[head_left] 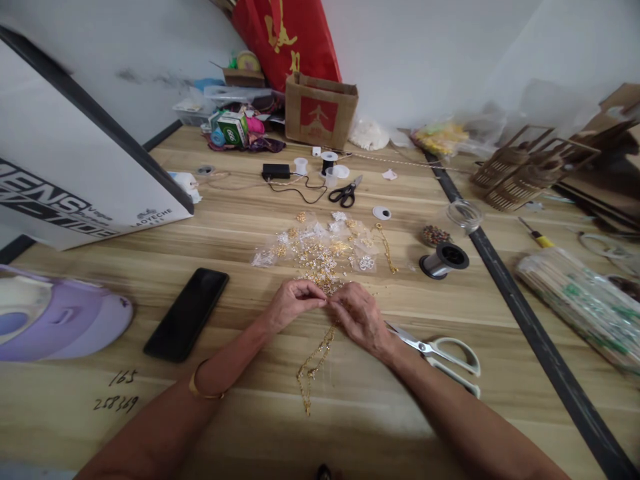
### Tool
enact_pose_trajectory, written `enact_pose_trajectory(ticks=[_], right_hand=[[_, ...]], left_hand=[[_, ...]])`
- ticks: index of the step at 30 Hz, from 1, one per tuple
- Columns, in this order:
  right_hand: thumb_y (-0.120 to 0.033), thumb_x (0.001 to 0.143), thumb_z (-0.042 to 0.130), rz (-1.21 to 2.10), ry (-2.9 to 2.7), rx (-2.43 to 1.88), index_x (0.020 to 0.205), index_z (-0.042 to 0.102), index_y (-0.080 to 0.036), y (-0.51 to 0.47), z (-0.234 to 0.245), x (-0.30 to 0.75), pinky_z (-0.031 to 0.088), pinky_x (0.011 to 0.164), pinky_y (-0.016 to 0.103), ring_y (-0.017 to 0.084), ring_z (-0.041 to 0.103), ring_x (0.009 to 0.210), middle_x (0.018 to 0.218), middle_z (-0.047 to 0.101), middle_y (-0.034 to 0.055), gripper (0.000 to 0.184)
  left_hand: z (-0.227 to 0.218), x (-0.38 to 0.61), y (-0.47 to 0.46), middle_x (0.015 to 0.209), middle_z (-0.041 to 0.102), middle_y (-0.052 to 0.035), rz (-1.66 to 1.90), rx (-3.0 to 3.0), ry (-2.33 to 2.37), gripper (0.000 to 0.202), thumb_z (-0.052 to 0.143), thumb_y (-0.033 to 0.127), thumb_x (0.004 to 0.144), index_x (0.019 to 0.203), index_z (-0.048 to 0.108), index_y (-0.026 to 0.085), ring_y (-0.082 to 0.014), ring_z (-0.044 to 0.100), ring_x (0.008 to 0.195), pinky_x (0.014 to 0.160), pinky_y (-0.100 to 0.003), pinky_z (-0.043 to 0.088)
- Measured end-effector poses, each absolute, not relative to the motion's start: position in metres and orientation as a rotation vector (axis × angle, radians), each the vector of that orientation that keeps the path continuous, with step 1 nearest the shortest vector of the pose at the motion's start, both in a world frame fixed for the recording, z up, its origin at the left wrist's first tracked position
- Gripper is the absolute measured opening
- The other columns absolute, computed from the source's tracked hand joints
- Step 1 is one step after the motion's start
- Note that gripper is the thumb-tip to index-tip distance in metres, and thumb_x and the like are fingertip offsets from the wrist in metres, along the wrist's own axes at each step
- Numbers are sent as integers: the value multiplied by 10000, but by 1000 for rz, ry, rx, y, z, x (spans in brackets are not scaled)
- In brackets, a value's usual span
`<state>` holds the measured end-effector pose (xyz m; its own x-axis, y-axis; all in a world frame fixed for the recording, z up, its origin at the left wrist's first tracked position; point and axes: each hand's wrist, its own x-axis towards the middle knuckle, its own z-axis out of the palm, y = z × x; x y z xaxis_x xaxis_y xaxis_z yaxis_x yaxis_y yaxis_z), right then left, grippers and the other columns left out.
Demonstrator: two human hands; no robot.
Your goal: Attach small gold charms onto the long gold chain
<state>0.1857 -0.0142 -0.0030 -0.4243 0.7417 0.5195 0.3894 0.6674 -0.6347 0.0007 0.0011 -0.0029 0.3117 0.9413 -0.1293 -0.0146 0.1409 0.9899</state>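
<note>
My left hand [299, 300] is closed in a pinch, its fingertips meeting those of my right hand; whatever is between them is too small to make out. My right hand [359, 312] is also pinched closed, on the upper end of a gold beaded chain [315, 365] that trails down onto the table. Just beyond my fingertips lies a pile of small gold and silver beads and charms [320, 257], partly on clear plastic bags. White-handled scissors [440, 353] lie open-bladed beside my right wrist, partly under the forearm.
A black phone [187, 315] lies left of my left forearm. Right of the pile are a gold chain [386, 250], a wire spool [445, 260] and a bowl of beads [436, 235]. Black scissors [345, 192] sit farther back. A big white box [85, 153] stands at left.
</note>
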Motion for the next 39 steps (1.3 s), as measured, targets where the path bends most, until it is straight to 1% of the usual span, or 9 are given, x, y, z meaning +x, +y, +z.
enact_pose_trajectory(ticks=[10,14,20,39], right_hand=[[-194,897,502,538,-2054,-863,898,570,-202,-15,-3,185,458,723,334,168,551,753,793,619,44,69],[-192,896,502,536,-2054,-859,898,571,-205,-15,-3,186,459,730,341,171,550,759,791,617,43,70],[-176,890,510,533,-2056,-862,894,567,-201,-15,-4,186,453,731,335,162,544,749,789,614,38,63],[-183,888,515,520,-2047,-857,882,564,-198,-15,-6,186,451,739,330,166,550,765,785,611,39,52]], left_hand=[[-3,0,1,683,692,-36,920,1247,989,213,793,286,612,691,692,116,-133,614,644,651,-247,479],[-4,0,2,693,689,-35,922,1232,977,196,794,264,609,686,691,117,-131,614,654,664,-251,479],[-5,1,2,679,677,-23,918,1214,962,172,795,221,600,680,686,116,-118,603,642,641,-232,467],[1,1,1,670,662,-19,908,1201,979,143,770,182,612,679,670,105,-109,585,629,617,-216,445]])
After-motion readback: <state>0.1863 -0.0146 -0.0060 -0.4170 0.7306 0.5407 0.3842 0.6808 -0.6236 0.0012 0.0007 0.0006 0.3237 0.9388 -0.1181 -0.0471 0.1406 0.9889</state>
